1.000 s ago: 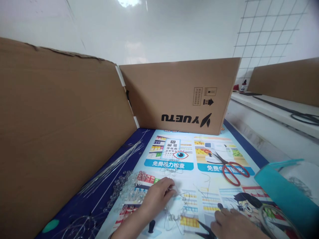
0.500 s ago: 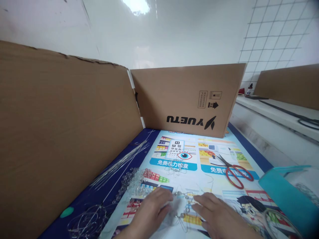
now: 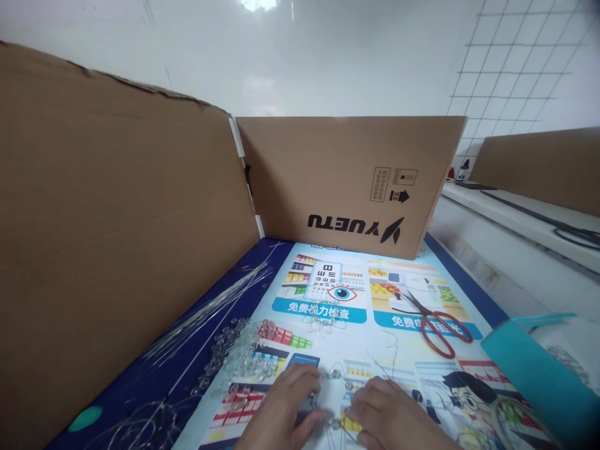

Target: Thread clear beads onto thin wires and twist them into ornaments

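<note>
A ring of thin wire strung with clear beads (image 3: 334,374) lies on the printed mat between my two hands. My left hand (image 3: 285,406) is at its left side, fingers curled and thumb bent in around the beads there. At the right side, my right hand (image 3: 387,412) has its fingers bent together over the wire, hiding part of it. Loose wire ends stick out near both hands. Beyond them lies another beaded wire piece (image 3: 324,322). Many clear loose beads (image 3: 225,350) are spread to the left of my left hand.
Straight wires (image 3: 210,312) lie beside the left cardboard panel (image 3: 131,219). Red-handled scissors (image 3: 438,325) rest at the right, with a teal box or pouch (image 3: 539,369) nearer. Tangled wire (image 3: 145,425) sits front left. Another cardboard panel (image 3: 342,169) stands at the back.
Both hands have closed in on the beaded ring, the right hand moving left and curling its fingers over the wire. The camera view has shifted slightly.
</note>
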`<state>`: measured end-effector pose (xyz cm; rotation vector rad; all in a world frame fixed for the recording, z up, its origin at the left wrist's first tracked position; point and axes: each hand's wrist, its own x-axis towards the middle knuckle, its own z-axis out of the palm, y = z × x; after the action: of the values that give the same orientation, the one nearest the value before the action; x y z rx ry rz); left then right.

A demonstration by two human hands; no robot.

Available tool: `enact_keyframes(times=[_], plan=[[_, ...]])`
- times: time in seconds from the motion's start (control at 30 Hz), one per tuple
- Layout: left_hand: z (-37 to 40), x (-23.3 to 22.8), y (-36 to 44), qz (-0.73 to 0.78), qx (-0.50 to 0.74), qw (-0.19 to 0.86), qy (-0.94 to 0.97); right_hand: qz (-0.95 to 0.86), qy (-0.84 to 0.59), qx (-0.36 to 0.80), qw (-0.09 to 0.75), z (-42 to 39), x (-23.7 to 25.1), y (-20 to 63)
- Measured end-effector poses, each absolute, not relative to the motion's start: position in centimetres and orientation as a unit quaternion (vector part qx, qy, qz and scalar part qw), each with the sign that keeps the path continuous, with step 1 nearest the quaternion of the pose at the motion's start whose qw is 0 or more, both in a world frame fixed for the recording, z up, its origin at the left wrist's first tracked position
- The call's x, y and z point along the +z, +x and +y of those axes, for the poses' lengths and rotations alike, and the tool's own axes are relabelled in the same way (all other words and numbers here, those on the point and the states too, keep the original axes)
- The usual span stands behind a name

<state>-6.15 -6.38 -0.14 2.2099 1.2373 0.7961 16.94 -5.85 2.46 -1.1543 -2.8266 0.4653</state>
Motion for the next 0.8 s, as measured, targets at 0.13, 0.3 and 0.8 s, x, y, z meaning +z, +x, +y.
enact_keyframes(times=[0.13,0.3,0.8], plan=[[-6.2,-0.6,-6.1,0.445,0.288,0.230,0.816,-0.910,-0.389,0.135,0.048,-5.3,3.2,16.4],[-5.9,-1.1,-6.4,0.428,0.283,0.228,0.827,-0.909,-0.388,0.138,0.064,-4.1,3.6,15.5],[-6.0,-1.6,-7.0,0.456,0.255,0.196,0.830,-0.857,-0.452,0.204,0.136,-3.8,3.0,14.0]])
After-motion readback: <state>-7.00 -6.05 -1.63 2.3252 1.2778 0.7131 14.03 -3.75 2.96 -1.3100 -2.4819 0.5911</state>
